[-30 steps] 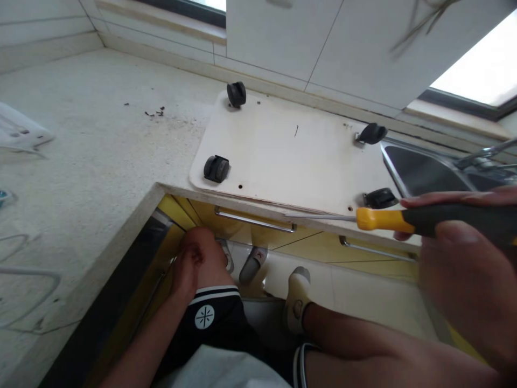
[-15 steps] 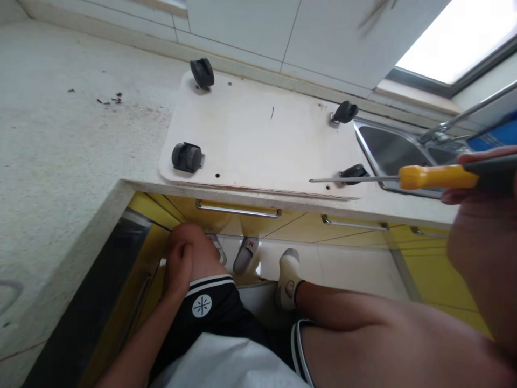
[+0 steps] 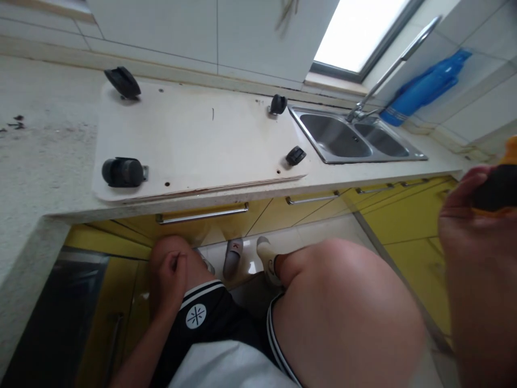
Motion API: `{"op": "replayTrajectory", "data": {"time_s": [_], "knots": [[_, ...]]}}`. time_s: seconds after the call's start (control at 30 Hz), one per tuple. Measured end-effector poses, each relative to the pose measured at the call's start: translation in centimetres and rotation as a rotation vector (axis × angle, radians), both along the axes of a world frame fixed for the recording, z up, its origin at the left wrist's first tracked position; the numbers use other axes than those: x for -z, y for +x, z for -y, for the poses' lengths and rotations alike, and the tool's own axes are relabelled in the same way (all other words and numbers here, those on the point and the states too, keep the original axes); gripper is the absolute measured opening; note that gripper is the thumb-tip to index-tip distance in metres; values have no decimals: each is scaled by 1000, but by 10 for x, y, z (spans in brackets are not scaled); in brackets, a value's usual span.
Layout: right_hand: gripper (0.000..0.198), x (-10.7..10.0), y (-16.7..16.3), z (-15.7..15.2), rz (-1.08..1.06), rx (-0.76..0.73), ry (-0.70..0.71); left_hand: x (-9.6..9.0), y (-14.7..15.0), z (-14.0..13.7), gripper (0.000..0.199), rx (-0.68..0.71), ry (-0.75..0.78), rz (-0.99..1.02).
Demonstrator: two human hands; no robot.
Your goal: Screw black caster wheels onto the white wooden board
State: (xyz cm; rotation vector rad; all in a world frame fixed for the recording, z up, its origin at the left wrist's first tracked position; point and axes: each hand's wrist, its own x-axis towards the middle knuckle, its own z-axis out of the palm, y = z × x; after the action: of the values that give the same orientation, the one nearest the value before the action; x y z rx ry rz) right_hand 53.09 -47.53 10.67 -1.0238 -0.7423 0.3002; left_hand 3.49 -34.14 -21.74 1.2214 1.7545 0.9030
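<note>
At the right edge my right hand (image 3: 464,207) is closed around the black and yellow handle of a screwdriver (image 3: 496,187); the shaft is out of view. Resting on my knee, my left hand (image 3: 172,277) has its fingers curled, and whatever may be inside is hidden. A white board (image 3: 189,140) lies on the counter with dark caster wheels at its corners: far left (image 3: 123,83), near left (image 3: 122,172), far right (image 3: 278,104) and near right (image 3: 296,156). Small screw holes show in the board. Neither hand touches it.
Right of the board is a steel double sink (image 3: 335,134) with a tall faucet (image 3: 388,75). A blue plastic item (image 3: 428,86) leans behind it. Dark debris (image 3: 16,123) lies on the counter (image 3: 64,151). Yellow cabinets (image 3: 218,221) with metal handles run below; a slipper (image 3: 233,258) is on the floor.
My view has turned to the right, showing more of the sink. The screwdriver has swung away from over the board's near right caster to the right edge. My left hand stays on the knee.
</note>
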Motion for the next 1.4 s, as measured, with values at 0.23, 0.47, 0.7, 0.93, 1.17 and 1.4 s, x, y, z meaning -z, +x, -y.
{"op": "replayTrajectory", "data": {"time_s": [0.23, 0.47, 0.7, 0.93, 1.17, 1.4], "knots": [[48, -42, 5, 51, -334, 472, 114, 5, -2, -4, 38, -2, -17, -15], [54, -56, 42, 114, -237, 433, -35, -8, 15, -6, 33, -8, 11, -111], [62, -40, 59, 137, -173, 491, -128, -10, 14, -13, 29, 103, -59, -250], [42, 12, 50, 122, -109, 647, -164, -21, 28, -14, 31, 83, -95, -262], [25, 107, 1, 92, 208, 292, -328, -28, 47, 13, 43, 254, 24, -121], [31, 178, -124, 50, 338, -262, -562, -70, 122, 72, 48, 800, 19, 171]]}}
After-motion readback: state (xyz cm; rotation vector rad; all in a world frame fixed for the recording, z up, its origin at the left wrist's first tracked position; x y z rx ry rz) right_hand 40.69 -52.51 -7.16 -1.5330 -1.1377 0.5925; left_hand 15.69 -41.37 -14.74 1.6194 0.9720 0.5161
